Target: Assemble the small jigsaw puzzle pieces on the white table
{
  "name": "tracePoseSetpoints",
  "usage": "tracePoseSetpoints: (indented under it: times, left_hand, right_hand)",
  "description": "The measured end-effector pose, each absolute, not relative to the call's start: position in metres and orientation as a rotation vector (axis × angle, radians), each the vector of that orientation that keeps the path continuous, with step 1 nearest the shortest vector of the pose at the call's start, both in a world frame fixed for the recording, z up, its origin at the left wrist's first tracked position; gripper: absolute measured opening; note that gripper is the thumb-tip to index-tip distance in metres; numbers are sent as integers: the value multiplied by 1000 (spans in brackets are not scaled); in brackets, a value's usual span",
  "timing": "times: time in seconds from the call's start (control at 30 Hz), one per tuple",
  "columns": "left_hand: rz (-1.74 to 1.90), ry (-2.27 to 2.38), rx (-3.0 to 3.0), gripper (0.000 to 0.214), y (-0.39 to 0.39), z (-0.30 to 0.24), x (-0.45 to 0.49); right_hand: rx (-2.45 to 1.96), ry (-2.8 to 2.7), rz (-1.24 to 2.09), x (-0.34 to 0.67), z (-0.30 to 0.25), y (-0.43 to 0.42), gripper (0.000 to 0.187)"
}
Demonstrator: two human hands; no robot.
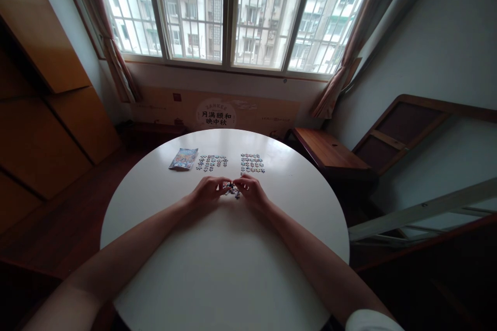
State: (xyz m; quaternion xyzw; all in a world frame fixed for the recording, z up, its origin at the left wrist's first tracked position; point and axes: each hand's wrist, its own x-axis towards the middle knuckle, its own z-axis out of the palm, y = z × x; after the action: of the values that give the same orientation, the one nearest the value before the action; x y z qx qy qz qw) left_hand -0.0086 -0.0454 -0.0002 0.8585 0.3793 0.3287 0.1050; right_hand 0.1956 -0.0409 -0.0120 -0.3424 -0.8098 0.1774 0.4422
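Observation:
Near the middle of the white round table (229,248), a small heap of jigsaw puzzle pieces (232,191) lies between my hands. My left hand (210,188) curves around its left side, thumb and fingers drawn together toward the pieces. From the right, my right hand (250,189) does likewise, and the fingertips of both hands meet just above the heap. Whatever they pinch is too small to make out. Beyond the hands, loose pieces are laid out in rows: one group (212,162) at left, another group (252,162) at right.
A colourful printed packet (184,159) lies on the table left of the rows. Past the table's right edge stands a wooden bench (330,150), with a folded wooden frame (404,124) against the wall. Wooden cabinets (77,129) stand at left, and a barred window (229,15) is ahead.

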Motion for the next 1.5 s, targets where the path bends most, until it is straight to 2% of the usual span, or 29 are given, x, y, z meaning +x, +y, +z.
tracePoseSetpoints:
  times: [1.5]
  left_hand:
    - [954,1181,2484,32,-44,0,-7]
  right_hand:
    - [-899,-2030,420,195,-12,-42,13]
